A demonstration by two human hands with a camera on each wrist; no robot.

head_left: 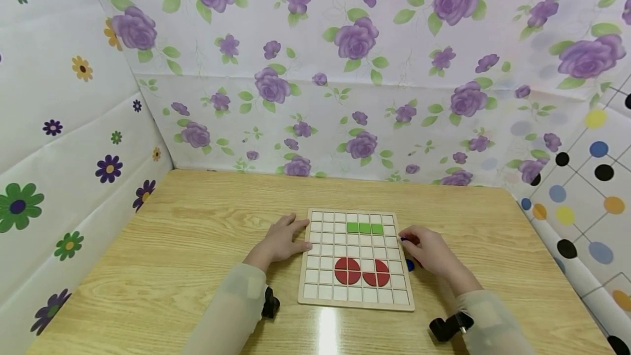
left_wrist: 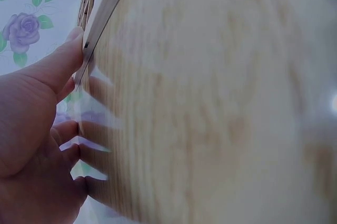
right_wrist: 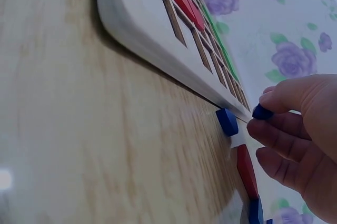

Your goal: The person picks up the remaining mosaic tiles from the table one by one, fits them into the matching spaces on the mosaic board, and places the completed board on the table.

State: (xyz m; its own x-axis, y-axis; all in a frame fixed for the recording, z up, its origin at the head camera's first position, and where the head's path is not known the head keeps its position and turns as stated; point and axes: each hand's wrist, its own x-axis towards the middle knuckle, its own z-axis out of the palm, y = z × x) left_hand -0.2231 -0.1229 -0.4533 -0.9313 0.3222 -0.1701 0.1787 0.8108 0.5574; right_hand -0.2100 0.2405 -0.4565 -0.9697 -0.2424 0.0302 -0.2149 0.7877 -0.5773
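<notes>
A wooden grid board (head_left: 355,305) with square cells lies flat on the table. My left hand (head_left: 279,240) rests at its left edge, thumb on the frame and fingers spread. Beyond the right edge, my right hand (head_left: 431,251) pinches a small blue piece (right_wrist: 261,112) between thumb and index finger; the fingers partly hide its shape. Another blue piece (right_wrist: 227,122) lies on the table against the board's right side. Three green squares (head_left: 365,228) sit in a row in the upper cells. Lower down, red quarter pieces (head_left: 341,268) form a full circle, with a three-quarter red circle (head_left: 383,278) beside it.
In the right wrist view, a loose red piece (right_wrist: 246,171) and a further blue piece (right_wrist: 256,211) lie on the table beneath the right hand. Wood-grain tabletop (head_left: 207,218) surrounds the board. A floral cloth (head_left: 315,108) hangs behind the table, with patterned cloths at both sides.
</notes>
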